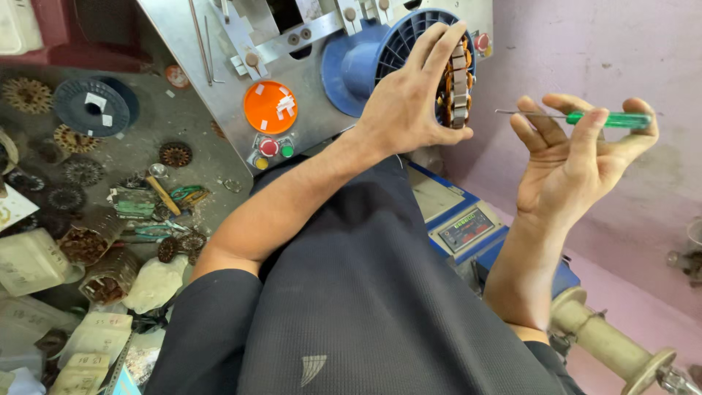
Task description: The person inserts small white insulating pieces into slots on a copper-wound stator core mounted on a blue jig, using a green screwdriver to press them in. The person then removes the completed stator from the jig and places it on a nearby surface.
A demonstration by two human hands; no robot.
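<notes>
My left hand grips a round metal stator wound with copper wire and holds it against the blue ribbed disc of a grey winding machine. My right hand is raised to the right of it, palm up. It holds a thin screwdriver with a green handle between thumb and fingers, its metal shaft pointing left toward the stator.
The machine panel carries an orange round cap and red, green and yellow buttons. A blue counter box sits below. Stators, spools, tools and plastic bags litter the floor on the left. A beige empty spool lies at the lower right by the pink wall.
</notes>
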